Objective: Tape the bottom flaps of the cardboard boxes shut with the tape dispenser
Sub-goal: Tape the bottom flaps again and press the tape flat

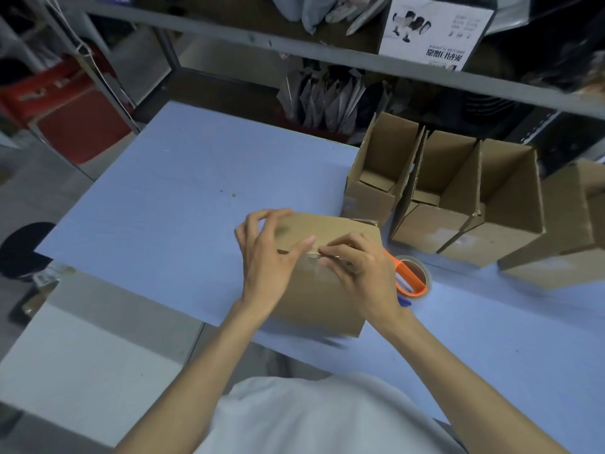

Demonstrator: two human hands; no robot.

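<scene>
cardboard box (327, 231): seam side up, near corner at the tabletop (163, 191) front edge | left hand (265, 257): fingers loosely spread over its left edge, thumb by the seam | right hand (363, 273): pinching the tape strip (312, 267) at the seam | tape dispenser (411, 278): lying just right of the box | open boxes (458, 191): crowding right rear | room: broad blue surface leftward

Left hand (265, 257), right hand (363, 273) on box (330, 228)

There are two hands: one left hand (265, 257) and one right hand (363, 273). There are five brown boxes: one shut box (327, 229) in the middle, three open ones at two o'clock, called left box (370, 198), middle box (429, 224) and right box (510, 204), and one far box (563, 234) at three o'clock. There is one tape dispenser (413, 279) at four o'clock, and one blue pen (404, 302).
</scene>
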